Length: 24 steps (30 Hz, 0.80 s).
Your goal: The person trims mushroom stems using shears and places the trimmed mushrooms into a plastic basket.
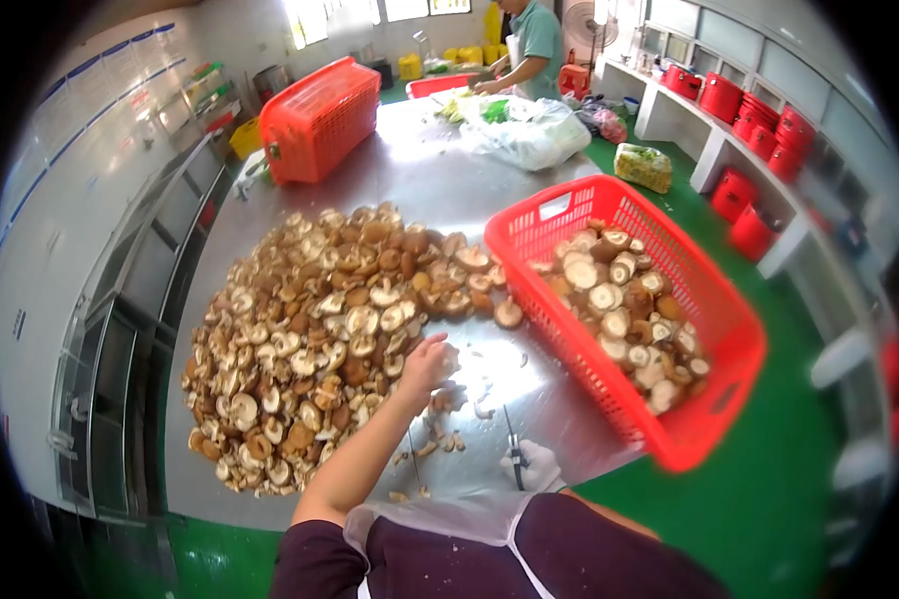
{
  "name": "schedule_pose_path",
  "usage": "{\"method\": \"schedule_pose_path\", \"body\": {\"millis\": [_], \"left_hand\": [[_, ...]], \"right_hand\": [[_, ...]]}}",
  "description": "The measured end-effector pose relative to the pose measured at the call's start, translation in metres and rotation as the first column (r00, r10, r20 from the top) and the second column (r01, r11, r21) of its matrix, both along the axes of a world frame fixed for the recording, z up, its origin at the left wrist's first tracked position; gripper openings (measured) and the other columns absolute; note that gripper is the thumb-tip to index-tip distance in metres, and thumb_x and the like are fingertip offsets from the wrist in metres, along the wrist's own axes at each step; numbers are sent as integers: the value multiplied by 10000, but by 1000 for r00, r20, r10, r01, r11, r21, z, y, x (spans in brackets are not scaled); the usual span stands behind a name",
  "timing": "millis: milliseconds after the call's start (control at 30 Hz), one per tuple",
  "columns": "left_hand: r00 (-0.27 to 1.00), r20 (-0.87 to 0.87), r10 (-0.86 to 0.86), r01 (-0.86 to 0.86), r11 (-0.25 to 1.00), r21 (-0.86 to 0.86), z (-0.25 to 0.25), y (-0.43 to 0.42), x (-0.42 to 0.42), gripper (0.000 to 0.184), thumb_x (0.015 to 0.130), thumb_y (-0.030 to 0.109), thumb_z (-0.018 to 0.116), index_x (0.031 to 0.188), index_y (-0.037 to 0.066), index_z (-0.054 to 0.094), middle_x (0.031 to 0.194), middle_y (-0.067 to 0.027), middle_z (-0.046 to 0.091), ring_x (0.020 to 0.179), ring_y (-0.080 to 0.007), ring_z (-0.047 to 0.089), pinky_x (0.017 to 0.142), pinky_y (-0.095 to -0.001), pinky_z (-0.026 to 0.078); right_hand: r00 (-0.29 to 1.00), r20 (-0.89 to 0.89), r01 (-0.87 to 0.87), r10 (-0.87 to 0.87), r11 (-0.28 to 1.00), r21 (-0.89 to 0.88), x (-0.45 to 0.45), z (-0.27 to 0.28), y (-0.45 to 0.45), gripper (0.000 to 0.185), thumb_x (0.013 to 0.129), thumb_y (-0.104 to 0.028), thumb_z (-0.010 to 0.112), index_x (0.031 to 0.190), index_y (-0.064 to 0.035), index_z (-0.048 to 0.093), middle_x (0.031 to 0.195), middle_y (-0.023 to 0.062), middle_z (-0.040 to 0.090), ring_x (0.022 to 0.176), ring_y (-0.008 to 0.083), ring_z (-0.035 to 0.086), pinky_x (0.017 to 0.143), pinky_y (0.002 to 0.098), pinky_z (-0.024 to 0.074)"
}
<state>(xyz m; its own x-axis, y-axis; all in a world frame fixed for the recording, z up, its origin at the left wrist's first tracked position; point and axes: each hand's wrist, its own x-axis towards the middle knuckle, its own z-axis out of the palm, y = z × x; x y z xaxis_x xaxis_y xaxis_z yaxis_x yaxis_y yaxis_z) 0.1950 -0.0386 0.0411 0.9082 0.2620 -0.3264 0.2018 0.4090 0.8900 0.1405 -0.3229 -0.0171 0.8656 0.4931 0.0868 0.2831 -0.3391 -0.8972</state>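
Observation:
My bare left hand (427, 367) is over the steel table at the right edge of a big heap of brown mushrooms (310, 344). Its fingers look curled, and a pale blurred patch at their right side is too unclear to name. In my white-gloved right hand (538, 468), near the table's front edge, is a knife (515, 454) with a dark handle, its thin blade pointing away from me. Cut stem pieces (440, 436) lie scattered between my hands. To the right, a red plastic basket (554, 324) holds mushrooms (629, 309), many with pale undersides showing.
Stacked red baskets (320, 120) stand at the table's far left. A person (537, 50) works at the far end beside a white plastic bag (529, 135). Red buckets (719, 97) line a shelf on the right, above the green floor (749, 479).

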Motion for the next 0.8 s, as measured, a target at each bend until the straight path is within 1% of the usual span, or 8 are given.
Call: {"method": "schedule_pose_path", "body": {"millis": [33, 100, 167, 233, 333, 433, 667, 800], "left_hand": [[1000, -17, 4, -8, 968, -249, 11, 5, -13, 402, 950, 314, 495, 1303, 122, 479, 1153, -157, 602, 943, -278, 647, 669, -432, 580], [994, 106, -8, 65, 834, -548, 21, 12, -49, 442, 976, 405, 428, 1310, 118, 464, 1232, -181, 560, 1054, -345, 606, 766, -498, 573], [986, 159, 42, 79, 723, -686, 10, 18, -76, 405, 998, 400, 376, 1241, 101, 499, 1265, -203, 538, 1132, -399, 555, 881, -550, 527], [987, 105, 122, -29, 777, -629, 30, 9, -98, 380, 1007, 371, 382, 1273, 118, 481, 1242, -168, 556, 1111, -352, 574, 908, -496, 502], [944, 88, 317, -200, 766, -611, 29, -1, -114, 351, 1010, 341, 379, 1237, 108, 509, 1292, -188, 524, 1140, -395, 550, 911, -499, 519], [917, 112, 383, -246, 765, -595, 22, -8, -126, 333, 1012, 318, 383, 1243, 112, 507, 1306, -171, 519, 1143, -390, 550, 910, -488, 514], [886, 49, 462, -363, 754, -547, 17, -32, -132, 360, 1031, 343, 319, 1278, 123, 460, 1281, -146, 536, 1164, -320, 548, 955, -448, 476], [861, 31, 508, -426, 753, -502, 12, -32, -130, 369, 1028, 381, 330, 1265, 123, 443, 1156, -89, 564, 1069, -227, 555, 926, -414, 443]], "right_hand": [[999, 43, 15, -15, 1000, -9, 0, 2, 2, 218, 784, -226, 693, 758, -39, 584, 615, 145, 538, 523, 263, 543, 527, 362, 451], [995, 31, -87, 91, 992, -93, 5, 21, 4, 186, 764, -217, 684, 796, -55, 597, 637, 151, 554, 563, 305, 578, 548, 392, 468], [971, 135, -176, 196, 973, -150, 6, 58, 19, 198, 755, -231, 678, 820, -68, 586, 663, 151, 566, 608, 331, 594, 574, 420, 480], [958, 170, -187, 232, 952, -242, 6, 74, 39, 224, 746, -256, 680, 822, -77, 569, 694, 150, 585, 649, 352, 602, 594, 440, 487], [918, 178, -268, 355, 884, -383, 9, 91, 56, 263, 764, -305, 679, 774, -67, 567, 689, 158, 599, 661, 371, 611, 605, 453, 493], [907, 108, -288, 406, 787, -546, 6, 100, 66, 295, 783, -341, 662, 764, -60, 575, 685, 167, 610, 669, 369, 622, 612, 462, 498], [915, 80, -263, 395, 735, -625, 7, 108, 72, 359, 812, -401, 600, 837, -44, 607, 772, 188, 647, 746, 380, 635, 671, 460, 500], [904, 99, -267, 416, 729, -630, 9, 118, 70, 334, 802, -377, 609, 823, -44, 610, 763, 188, 648, 743, 378, 638, 678, 463, 506]]}}
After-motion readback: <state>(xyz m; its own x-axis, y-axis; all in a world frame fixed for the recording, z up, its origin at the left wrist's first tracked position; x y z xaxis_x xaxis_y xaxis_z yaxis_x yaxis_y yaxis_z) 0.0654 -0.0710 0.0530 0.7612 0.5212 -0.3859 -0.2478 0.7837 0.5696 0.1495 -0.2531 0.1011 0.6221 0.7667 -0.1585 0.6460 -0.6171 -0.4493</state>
